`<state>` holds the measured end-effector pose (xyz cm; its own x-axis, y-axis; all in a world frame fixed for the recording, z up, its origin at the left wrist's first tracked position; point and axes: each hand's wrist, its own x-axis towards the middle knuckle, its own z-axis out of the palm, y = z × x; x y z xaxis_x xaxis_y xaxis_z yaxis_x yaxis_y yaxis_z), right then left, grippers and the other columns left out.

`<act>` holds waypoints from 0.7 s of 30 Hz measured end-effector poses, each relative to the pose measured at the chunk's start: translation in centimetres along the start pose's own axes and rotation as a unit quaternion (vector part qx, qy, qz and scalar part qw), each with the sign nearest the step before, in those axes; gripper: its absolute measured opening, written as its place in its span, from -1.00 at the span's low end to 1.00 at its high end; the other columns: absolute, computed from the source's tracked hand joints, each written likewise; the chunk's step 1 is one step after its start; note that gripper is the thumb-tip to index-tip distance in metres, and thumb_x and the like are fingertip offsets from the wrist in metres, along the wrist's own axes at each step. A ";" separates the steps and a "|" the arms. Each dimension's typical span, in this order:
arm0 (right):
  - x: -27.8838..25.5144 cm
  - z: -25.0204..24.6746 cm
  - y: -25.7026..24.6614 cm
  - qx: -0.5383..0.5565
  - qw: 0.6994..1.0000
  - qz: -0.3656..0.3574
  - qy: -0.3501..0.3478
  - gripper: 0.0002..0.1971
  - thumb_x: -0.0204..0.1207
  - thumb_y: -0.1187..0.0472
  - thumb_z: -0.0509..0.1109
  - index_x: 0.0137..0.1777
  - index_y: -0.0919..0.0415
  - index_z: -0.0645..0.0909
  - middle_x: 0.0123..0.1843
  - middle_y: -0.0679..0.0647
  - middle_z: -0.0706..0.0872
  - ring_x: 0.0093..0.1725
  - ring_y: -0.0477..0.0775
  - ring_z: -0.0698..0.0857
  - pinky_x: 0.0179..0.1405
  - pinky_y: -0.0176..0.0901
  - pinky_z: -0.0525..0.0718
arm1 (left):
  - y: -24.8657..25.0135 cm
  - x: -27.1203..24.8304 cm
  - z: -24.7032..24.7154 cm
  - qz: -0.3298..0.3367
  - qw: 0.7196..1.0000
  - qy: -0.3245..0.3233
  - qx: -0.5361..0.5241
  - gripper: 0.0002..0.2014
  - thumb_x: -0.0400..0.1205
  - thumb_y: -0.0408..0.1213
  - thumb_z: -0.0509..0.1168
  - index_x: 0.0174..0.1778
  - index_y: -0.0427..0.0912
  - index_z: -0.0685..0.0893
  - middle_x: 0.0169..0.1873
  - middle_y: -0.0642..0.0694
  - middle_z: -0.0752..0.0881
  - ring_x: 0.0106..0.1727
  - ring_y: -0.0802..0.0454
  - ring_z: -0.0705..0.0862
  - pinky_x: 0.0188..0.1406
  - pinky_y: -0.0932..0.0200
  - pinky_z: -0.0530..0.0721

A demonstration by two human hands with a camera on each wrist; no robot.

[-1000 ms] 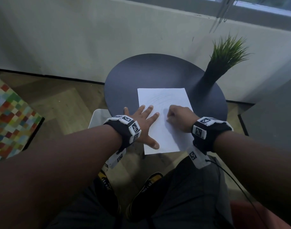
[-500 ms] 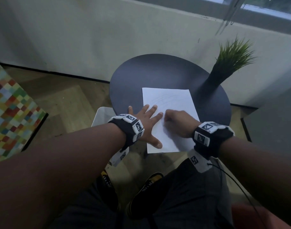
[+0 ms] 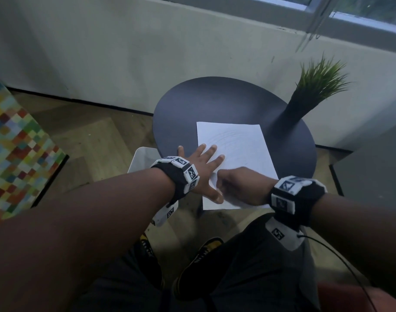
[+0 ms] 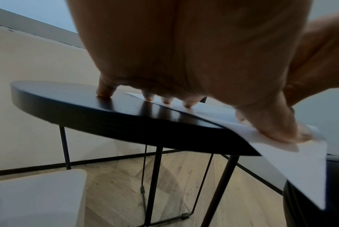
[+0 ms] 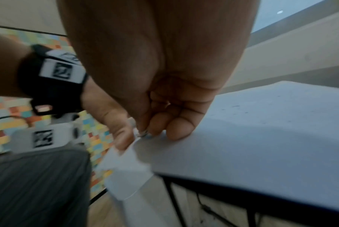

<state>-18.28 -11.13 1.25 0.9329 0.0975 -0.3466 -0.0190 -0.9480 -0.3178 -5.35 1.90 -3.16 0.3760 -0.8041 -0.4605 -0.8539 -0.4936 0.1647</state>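
A white sheet of paper [image 3: 237, 149] lies on a round dark table [image 3: 203, 104], its near edge hanging over the rim. My left hand [image 3: 203, 167] rests flat on the sheet's left side, fingers [image 4: 165, 99] spread and straight, little finger on the bare table, thumb [image 4: 277, 130] pressing the overhanging corner. My right hand [image 3: 237, 185] sits curled on the near part of the paper [image 5: 262, 130], close to the left thumb. Its fingertips pinch a small pointed pen-like tip [image 5: 144, 135] against the sheet. Most of that tool is hidden in the fist. Faint curved lines mark the paper.
A green grass plant in a tall dark vase [image 3: 305, 104] stands at the table's right rim. A white stool [image 3: 143, 158] stands left of the table, a multicoloured checkered cushion [image 3: 17, 154] far left, a grey block [image 3: 377, 158] at right. My knees and shoes are below.
My right hand has slid left across the paper, from its middle toward my left thumb. The left hand stays pressed in the same spot on the sheet.
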 end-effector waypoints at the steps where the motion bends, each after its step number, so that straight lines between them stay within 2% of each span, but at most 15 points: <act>1: 0.6 -0.5 0.8 0.009 0.999 0.036 0.017 -0.91 0.63 0.17 0.33 0.07 0.11 0.61 0.00 0.04 0.75 -0.03 0.10 0.69 -0.03 -0.15 0.57 | 0.1 -0.1 0.0 -0.001 1.000 0.000 0.001 0.30 0.28 0.67 0.29 0.75 0.23 -0.31 0.75 0.06 -0.43 0.76 -0.12 -0.42 0.50 -0.78 -0.22; 3: 1.5 -1.4 2.8 0.035 0.988 0.134 0.068 -0.90 0.63 0.15 0.33 0.08 0.10 0.62 0.05 0.04 0.74 0.01 0.10 0.66 -0.03 -0.14 0.53 | 0.1 -0.1 0.0 -0.004 1.000 0.003 0.000 0.30 0.29 0.66 0.30 0.76 0.22 -0.30 0.75 0.05 -0.42 0.76 -0.12 -0.41 0.51 -0.76 -0.24; 5: 2.1 -1.4 3.9 0.037 0.978 0.175 0.103 -0.91 0.64 0.12 0.31 0.05 0.08 0.60 0.02 0.04 0.73 -0.02 0.12 0.64 -0.06 -0.10 0.54 | 0.1 -0.2 0.0 -0.004 1.000 0.006 -0.002 0.29 0.29 0.65 0.30 0.75 0.23 -0.31 0.75 0.05 -0.42 0.76 -0.12 -0.42 0.52 -0.74 -0.27; 10: 1.2 -0.1 3.4 0.081 0.983 0.147 0.070 -0.98 0.65 0.11 0.31 0.01 0.00 0.56 -0.09 -0.08 0.68 -0.09 0.04 0.63 -0.10 -0.14 0.53 | -0.2 -0.3 -0.2 0.001 0.999 0.013 -0.030 0.24 0.32 0.66 0.25 0.78 0.18 -0.20 0.78 0.05 -0.33 0.78 -0.06 -0.34 0.56 -0.69 -0.25; 13: 0.2 0.0 4.3 0.109 0.978 0.160 0.078 -0.97 0.65 0.11 0.34 0.03 0.00 0.58 -0.11 -0.12 0.67 -0.11 -0.01 0.63 -0.20 -0.22 0.52 | -1.2 -0.9 -0.7 -0.018 0.996 0.057 -0.061 0.12 0.45 0.62 0.16 0.80 0.09 -0.05 0.81 0.02 -0.18 0.80 -0.04 -0.19 0.69 -0.45 -0.14; 15: -0.2 0.1 4.6 0.117 0.977 0.163 0.074 -0.95 0.65 0.06 0.35 0.03 -0.02 0.58 -0.12 -0.12 0.69 -0.15 -0.07 0.64 -0.22 -0.24 0.53 | -1.8 -1.3 -0.4 -0.024 0.996 0.080 -0.040 0.09 0.48 0.60 0.15 0.80 0.05 0.00 0.81 0.00 -0.13 0.80 -0.07 -0.17 0.71 -0.36 -0.09; 18: -0.2 -0.2 4.6 0.104 0.979 0.165 0.056 -0.92 0.63 0.06 0.37 0.05 0.00 0.59 -0.09 -0.11 0.69 -0.13 -0.07 0.63 -0.22 -0.26 0.51 | -1.7 -1.4 0.4 -0.027 0.997 0.070 -0.011 0.17 0.41 0.62 0.22 0.79 0.07 -0.10 0.80 0.00 -0.20 0.79 -0.11 -0.24 0.71 -0.41 -0.17; 21: 0.6 -0.6 4.2 0.095 0.981 0.152 0.071 -0.93 0.61 0.09 0.38 0.03 0.02 0.62 -0.06 -0.09 0.69 -0.09 -0.02 0.63 -0.22 -0.27 0.48 | -1.5 -1.0 0.4 -0.027 0.998 0.060 -0.002 0.23 0.33 0.64 0.27 0.78 0.11 -0.12 0.80 0.01 -0.23 0.79 -0.15 -0.24 0.69 -0.46 -0.15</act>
<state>-17.56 -15.26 0.27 0.9142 -0.2370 -0.3287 -0.3584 -0.8514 -0.3830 -4.61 3.59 -3.23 0.4623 -0.8100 -0.3609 -0.8297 -0.5387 0.1462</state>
